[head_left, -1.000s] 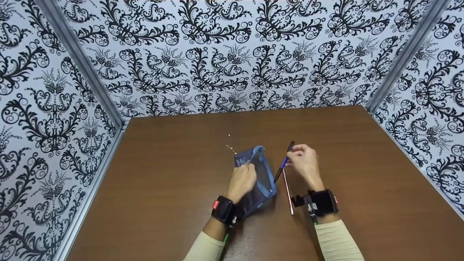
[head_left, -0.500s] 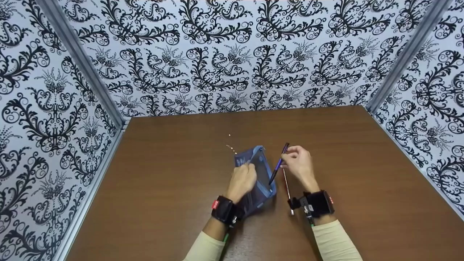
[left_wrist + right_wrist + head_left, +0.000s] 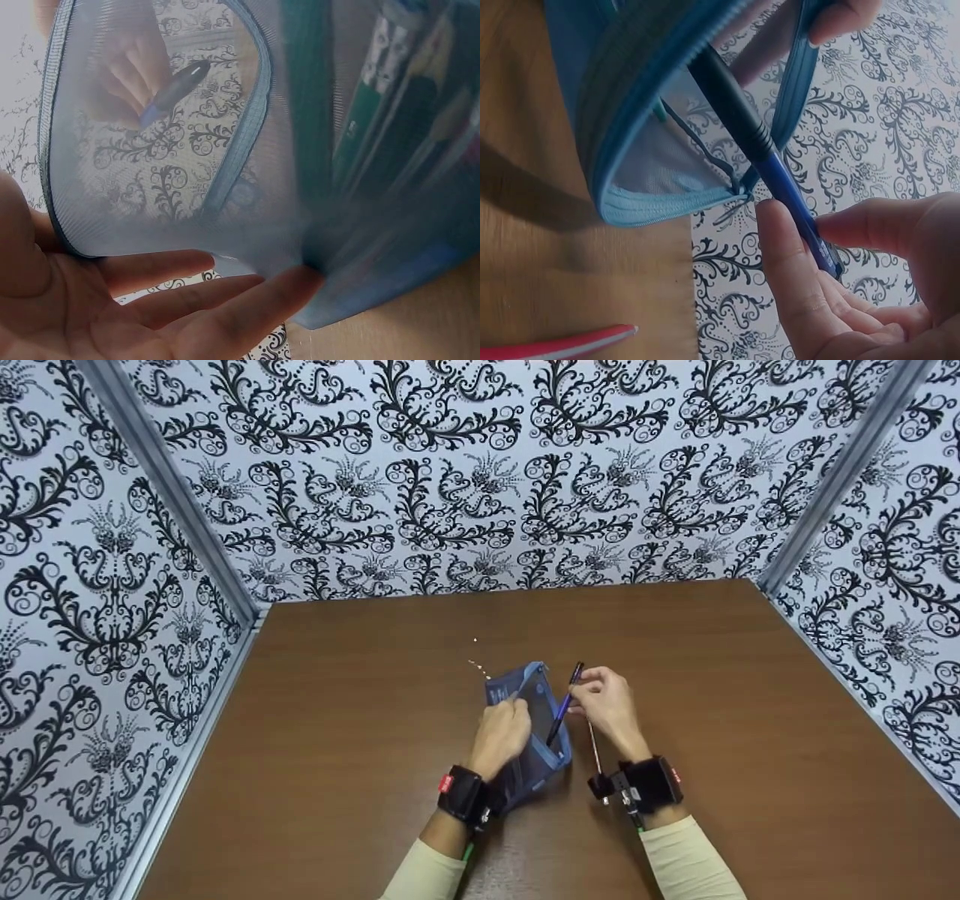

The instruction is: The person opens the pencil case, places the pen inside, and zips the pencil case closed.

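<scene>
A blue mesh zipper pouch (image 3: pixel 517 772) stands tilted on the table, its zipped mouth gaping to the right. My left hand (image 3: pixel 504 735) grips the upper edge of that mouth. Between thumb and fingers, my right hand (image 3: pixel 606 706) pinches a blue and black pen (image 3: pixel 784 184) near its blue end. The pen's dark end points through the mouth, inside the zipper rim (image 3: pixel 667 202). Through the mesh in the left wrist view, several pencils (image 3: pixel 360 127), some green, show inside the pouch. The pouch's lower part is partly hidden behind my left forearm.
A thin red and silver pencil-like stick (image 3: pixel 595 750) lies on the brown table (image 3: pixel 337 697) under my right wrist. Small bright specks (image 3: pixel 480 666) show beyond the pouch. Patterned walls (image 3: pixel 465 510) enclose the back and sides.
My right hand has moved left with the pen, bringing its dark end from beside the pouch into the mouth. The left hand and pouch have stayed in place.
</scene>
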`<state>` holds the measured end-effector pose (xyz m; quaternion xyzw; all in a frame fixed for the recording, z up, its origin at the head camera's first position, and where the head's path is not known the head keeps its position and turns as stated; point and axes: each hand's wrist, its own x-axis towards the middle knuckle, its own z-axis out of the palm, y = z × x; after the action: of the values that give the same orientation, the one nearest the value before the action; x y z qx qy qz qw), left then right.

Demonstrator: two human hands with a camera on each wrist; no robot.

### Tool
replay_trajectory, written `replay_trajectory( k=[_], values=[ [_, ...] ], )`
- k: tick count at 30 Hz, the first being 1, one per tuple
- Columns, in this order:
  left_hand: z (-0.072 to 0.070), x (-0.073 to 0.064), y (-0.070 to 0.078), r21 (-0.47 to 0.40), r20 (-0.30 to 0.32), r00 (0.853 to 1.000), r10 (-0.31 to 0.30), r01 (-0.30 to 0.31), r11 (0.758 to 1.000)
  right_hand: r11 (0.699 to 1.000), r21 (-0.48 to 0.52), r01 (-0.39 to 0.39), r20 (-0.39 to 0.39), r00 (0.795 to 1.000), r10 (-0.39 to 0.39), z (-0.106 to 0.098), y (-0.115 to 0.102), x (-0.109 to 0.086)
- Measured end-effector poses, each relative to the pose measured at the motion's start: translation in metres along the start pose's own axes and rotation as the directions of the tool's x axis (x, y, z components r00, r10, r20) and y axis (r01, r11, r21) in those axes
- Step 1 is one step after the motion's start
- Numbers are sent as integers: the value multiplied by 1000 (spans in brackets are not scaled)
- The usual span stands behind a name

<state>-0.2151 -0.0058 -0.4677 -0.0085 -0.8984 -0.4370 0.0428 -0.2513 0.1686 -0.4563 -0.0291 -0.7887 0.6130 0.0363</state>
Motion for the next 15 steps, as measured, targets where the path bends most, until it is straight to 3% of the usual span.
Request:
replay_trajectory(
  k=[15],
  values=[
    [1, 1, -1, -24, -7, 1000, 18, -18, 1000, 1000, -3, 24, 36, 999, -24, 8, 3, -3]
  ],
)
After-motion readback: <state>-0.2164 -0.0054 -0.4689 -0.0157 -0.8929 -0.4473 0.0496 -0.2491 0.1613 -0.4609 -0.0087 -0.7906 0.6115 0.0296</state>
